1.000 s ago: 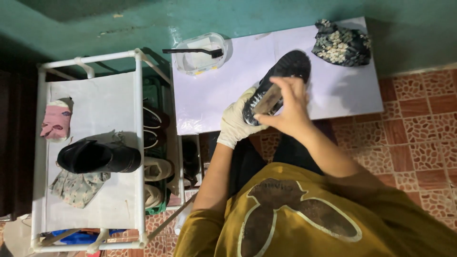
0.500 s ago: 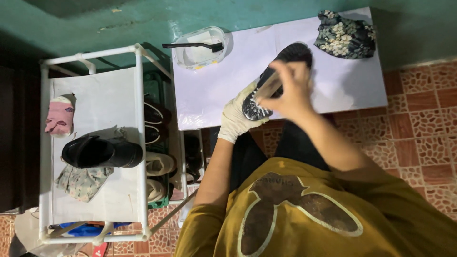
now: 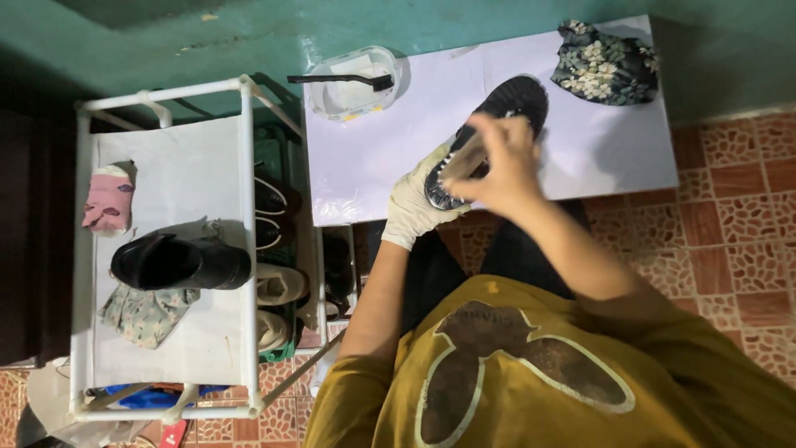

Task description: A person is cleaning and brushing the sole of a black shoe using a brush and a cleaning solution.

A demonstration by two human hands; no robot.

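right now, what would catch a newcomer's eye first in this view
At centre, the gloved left hand holds a black shoe sole-up over the white table, while the bare right hand works a brush across the sole. A flowered cloth lies at the table's far right corner. On the white rack to the left sits another black shoe.

The black shoe with a bumpy rubber sole (image 3: pixel 506 104) is turned sole up and tilted, its toe pointing to 1 o'clock over the white surface (image 3: pixel 613 158). A small pale brush (image 3: pixel 466 159), a bit blurry, lies across its heel end at 7 o'clock.
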